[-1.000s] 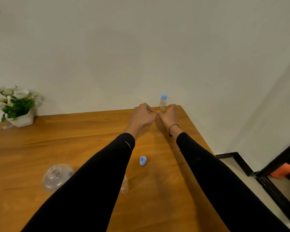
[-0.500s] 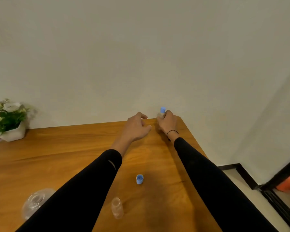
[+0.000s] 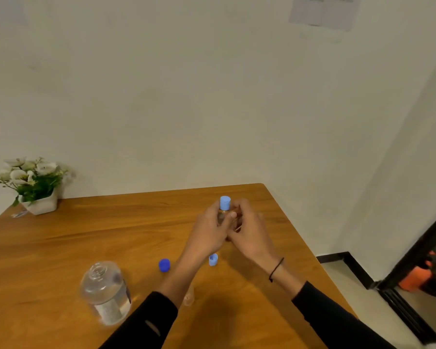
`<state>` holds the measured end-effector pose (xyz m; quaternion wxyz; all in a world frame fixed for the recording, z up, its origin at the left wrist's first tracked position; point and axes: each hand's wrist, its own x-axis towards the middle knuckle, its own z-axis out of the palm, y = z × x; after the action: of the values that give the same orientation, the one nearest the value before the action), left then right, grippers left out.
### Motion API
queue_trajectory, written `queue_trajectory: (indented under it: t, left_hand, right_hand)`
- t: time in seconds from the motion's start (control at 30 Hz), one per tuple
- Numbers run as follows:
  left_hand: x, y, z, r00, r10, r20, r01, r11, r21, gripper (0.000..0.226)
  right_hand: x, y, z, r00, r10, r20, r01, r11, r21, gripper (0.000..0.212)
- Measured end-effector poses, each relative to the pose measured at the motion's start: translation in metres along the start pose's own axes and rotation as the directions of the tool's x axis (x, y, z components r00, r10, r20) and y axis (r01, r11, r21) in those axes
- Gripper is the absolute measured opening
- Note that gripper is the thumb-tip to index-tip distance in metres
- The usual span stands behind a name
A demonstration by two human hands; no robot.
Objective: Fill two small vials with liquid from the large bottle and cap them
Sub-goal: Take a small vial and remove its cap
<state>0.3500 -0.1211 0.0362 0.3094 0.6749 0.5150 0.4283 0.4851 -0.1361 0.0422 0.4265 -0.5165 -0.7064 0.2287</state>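
1. since the earlier frame, both hands have drawn back from the far table corner, bringing the capped vial (image 3: 224, 212) with them.
2. left hand (image 3: 208, 235) and right hand (image 3: 249, 231) are pressed around the vial body, above the table (image 3: 73, 248); its light blue cap (image 3: 225, 203) stands clear.
3. to uncap: steady the body with one hand, twist the cap with the other, keep the vial upright.
4. open large bottle (image 3: 105, 292), dark blue cap (image 3: 164, 265), loose light cap (image 3: 213, 259) and second vial (image 3: 188, 297) wait nearer.
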Motion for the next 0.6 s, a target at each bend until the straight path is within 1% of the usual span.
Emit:
queue_trajectory:
  t: [0.07, 0.1, 0.13, 0.17, 0.23, 0.27, 0.3, 0.33, 0.4, 0.5, 0.53, 0.6]
  left_hand:
    - [-0.010, 0.003, -0.009, 1.000, 0.018, -0.024, -0.018, 0.999, -0.033, 0.014]
    - [-0.014, 0.004, -0.012, 0.999, 0.020, -0.031, -0.021, 0.999, -0.036, 0.015]
    - [-0.018, 0.006, -0.015, 0.999, 0.019, -0.030, -0.020, 0.999, -0.036, 0.016]
    - [-0.022, 0.007, -0.016, 0.999, 0.014, -0.030, -0.015, 1.000, -0.021, 0.019]
    - [-0.030, 0.010, -0.018, 0.999, 0.008, -0.049, -0.007, 1.000, 0.008, 0.020]
    - [-0.033, 0.011, -0.019, 0.998, 0.003, -0.065, -0.003, 1.000, 0.007, 0.014]
    - [-0.037, 0.012, -0.019, 0.996, 0.004, -0.084, -0.004, 1.000, -0.002, 0.008]
    - [-0.040, 0.013, -0.021, 0.995, 0.020, -0.100, -0.022, 0.999, -0.023, 0.005]
    - [-0.046, 0.013, -0.024, 0.994, 0.042, -0.102, -0.049, 0.996, -0.076, 0.004]
    - [-0.053, 0.013, -0.031, 0.999, 0.048, -0.024, -0.051, 0.989, -0.138, 0.008]
    - [-0.055, 0.012, -0.032, 0.999, 0.053, 0.000, -0.053, 0.989, -0.137, 0.011]
    - [-0.059, 0.010, -0.033, 0.999, 0.046, 0.001, -0.045, 0.990, -0.134, 0.014]
  right_hand:
    - [-0.005, -0.017, -0.010, 0.998, -0.022, 0.051, 0.021, 1.000, 0.023, 0.043]
    - [-0.006, -0.026, -0.014, 0.998, -0.027, 0.059, 0.025, 0.999, 0.037, 0.044]
    - [-0.006, -0.033, -0.017, 0.997, -0.033, 0.064, 0.031, 0.999, 0.035, 0.041]
    - [-0.005, -0.042, -0.020, 0.996, -0.062, 0.064, 0.062, 0.998, -0.003, 0.034]
    - [-0.003, -0.056, -0.022, 0.984, -0.166, 0.068, 0.177, 0.955, -0.239, 0.018]
    - [-0.002, -0.062, -0.023, 0.975, -0.209, 0.078, 0.223, 0.909, -0.351, 0.020]
    - [-0.001, -0.066, -0.024, 0.968, -0.235, 0.083, 0.248, 0.877, -0.412, 0.024]
    - [0.002, -0.070, -0.027, 0.965, -0.248, 0.086, 0.260, 0.862, -0.436, 0.026]
    - [0.004, -0.077, -0.034, 0.960, -0.241, 0.144, 0.279, 0.868, -0.411, 0.024]
    - [0.000, -0.081, -0.043, 0.927, -0.214, 0.308, 0.325, 0.869, -0.373, 0.012]
    - [-0.002, -0.081, -0.047, 0.904, -0.222, 0.364, 0.358, 0.859, -0.367, 0.016]
    - [-0.008, -0.082, -0.053, 0.853, -0.234, 0.466, 0.409, 0.855, -0.319, 0.029]
